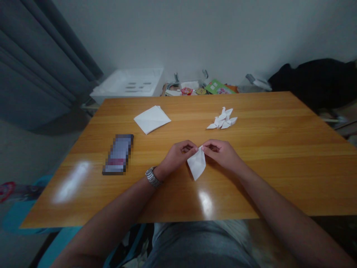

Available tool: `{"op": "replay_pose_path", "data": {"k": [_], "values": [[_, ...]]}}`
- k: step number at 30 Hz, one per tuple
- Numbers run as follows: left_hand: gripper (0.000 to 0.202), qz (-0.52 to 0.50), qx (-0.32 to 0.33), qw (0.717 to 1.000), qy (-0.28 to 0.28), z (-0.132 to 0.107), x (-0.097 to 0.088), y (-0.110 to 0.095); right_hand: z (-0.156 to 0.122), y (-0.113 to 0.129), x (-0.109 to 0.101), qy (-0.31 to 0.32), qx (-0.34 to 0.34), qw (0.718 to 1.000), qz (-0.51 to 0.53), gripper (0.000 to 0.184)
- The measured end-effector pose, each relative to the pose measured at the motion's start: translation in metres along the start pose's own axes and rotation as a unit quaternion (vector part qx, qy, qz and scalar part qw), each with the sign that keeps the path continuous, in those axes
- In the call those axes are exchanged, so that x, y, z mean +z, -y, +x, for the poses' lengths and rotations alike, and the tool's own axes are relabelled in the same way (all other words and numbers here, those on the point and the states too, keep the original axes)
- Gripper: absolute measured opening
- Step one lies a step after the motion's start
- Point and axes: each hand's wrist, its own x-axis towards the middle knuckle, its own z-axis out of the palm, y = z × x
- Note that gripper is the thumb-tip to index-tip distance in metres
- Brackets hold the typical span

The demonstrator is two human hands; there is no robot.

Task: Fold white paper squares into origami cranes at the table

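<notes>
Between my two hands is a piece of white folded paper point(197, 165), roughly kite-shaped, with its lower point toward me. The fingertips of my left hand point(184, 152) pinch its top end from the left. On the other side, my right hand point(220, 152) has thumb and forefinger closed on the same top end. Beyond my hands lie several white folded paper cranes point(222, 120), bunched together. A stack of white paper sheets point(152, 120) rests farther back on the left.
A phone point(118, 154), its screen blurred out, lies on the wooden table point(279, 156) at left. Behind the far edge stand a white plastic basin point(134, 82) and a green booklet point(219, 87) among clutter. A blue stool point(22, 217) shows at lower left.
</notes>
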Motion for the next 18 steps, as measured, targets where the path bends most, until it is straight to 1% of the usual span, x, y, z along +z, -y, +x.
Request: {"op": "replay_pose_path", "data": {"k": [4,9,14,18], "values": [[0.027,-0.02,-0.019,0.999,0.016,-0.0002,0.0008,-0.0012,-0.0011,0.0016,0.0,0.007,0.001,1.0,-0.003,0.022],[0.028,-0.043,-0.036,0.998,0.021,-0.0009,0.0012,-0.0056,-0.0014,0.0029,0.0003,0.007,-0.011,1.0,-0.011,0.022],[0.026,-0.028,-0.038,0.999,0.012,-0.0017,0.0009,-0.0081,-0.0019,0.0041,0.0024,0.003,-0.014,1.0,-0.016,0.023],[0.023,-0.017,-0.031,0.999,0.005,-0.0013,0.0012,-0.0062,-0.0015,0.0021,0.0027,0.008,-0.017,0.999,-0.026,0.023]]}}
